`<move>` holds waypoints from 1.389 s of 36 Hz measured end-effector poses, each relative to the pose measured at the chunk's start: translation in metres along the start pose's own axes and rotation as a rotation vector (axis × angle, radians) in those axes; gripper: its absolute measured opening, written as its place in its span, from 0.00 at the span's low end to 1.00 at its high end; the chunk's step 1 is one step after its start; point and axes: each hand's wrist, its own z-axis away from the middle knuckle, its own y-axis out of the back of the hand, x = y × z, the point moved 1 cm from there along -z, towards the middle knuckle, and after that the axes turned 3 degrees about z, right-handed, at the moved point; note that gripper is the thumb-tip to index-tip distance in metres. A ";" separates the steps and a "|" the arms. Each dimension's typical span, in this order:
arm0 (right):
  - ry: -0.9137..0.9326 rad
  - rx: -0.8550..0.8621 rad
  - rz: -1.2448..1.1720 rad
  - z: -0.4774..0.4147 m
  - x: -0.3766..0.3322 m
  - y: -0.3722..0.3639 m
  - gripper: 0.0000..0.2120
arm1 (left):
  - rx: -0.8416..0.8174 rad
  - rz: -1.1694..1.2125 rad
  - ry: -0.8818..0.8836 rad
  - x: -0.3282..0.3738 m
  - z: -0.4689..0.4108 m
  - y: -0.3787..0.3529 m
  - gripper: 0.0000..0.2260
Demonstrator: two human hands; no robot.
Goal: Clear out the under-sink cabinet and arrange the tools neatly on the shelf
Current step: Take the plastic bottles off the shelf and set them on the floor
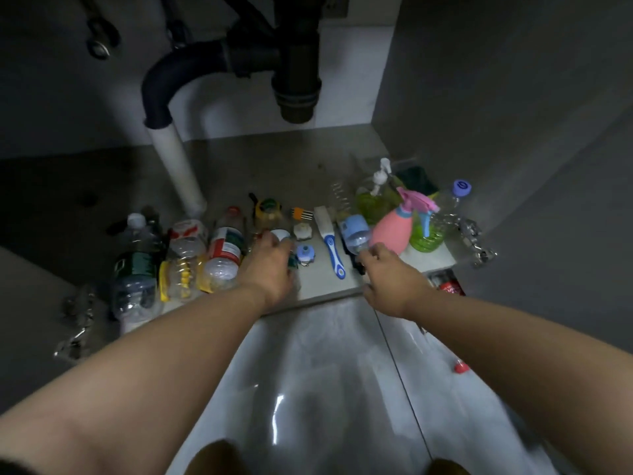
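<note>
A: Right hand point(388, 275)?
B: Fingertips pinch the base end of the blue-capped bottle point(356, 234). The bottle's tipped. Its long axis runs from the fingers up and left, cap end deeper in the cabinet, base toward the person.
A: So it lies ahead-left of that hand?
B: Yes, just beyond the fingertips. Blue-handled brush point(334, 258) lies just to its left, roughly alongside. Pink spray bottle point(394, 229) stands just to its right. Tight slot.
A: Left hand point(270, 269)?
B: Fingers curled over a white-capped container point(281, 234). Only the cap and a green scrap show, the body's hidden under the hand. Can't tell if it's upright or tilted.
A: Where do both things sit?
B: Front row on the cabinet floor point(274, 166), mid-row, near its front edge. Red-labelled bottle point(224, 248) is just left of the left hand.
A: Which hand is nearer the blue-capped one?
B: Right, it's on it. Left is apart, across the brush.
A: Next move?
B: My guess: draw straight back along the bottle's axis toward the tiled floor point(308, 371), so the cap end clears brush and sprayer. A sideways swing would likely knock the pink one.
</note>
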 end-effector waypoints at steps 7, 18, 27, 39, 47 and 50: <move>-0.152 0.105 0.000 -0.057 -0.016 0.003 0.28 | 0.098 0.010 0.110 0.001 -0.021 -0.014 0.28; -0.279 0.174 0.170 -0.106 -0.021 -0.003 0.28 | 0.171 -0.046 0.208 0.008 -0.026 -0.023 0.38; -0.233 0.302 0.111 -0.078 -0.023 0.004 0.29 | 0.101 0.013 0.274 0.021 -0.022 -0.015 0.36; 0.013 0.244 -0.104 0.044 0.033 -0.028 0.34 | 0.130 0.213 0.289 0.018 -0.013 0.002 0.35; 0.035 0.072 -0.076 0.098 0.061 -0.073 0.34 | 0.096 0.346 0.280 0.019 0.000 0.016 0.33; 0.033 0.005 -0.058 0.104 0.065 -0.091 0.32 | 0.095 0.340 0.274 0.021 0.003 0.017 0.31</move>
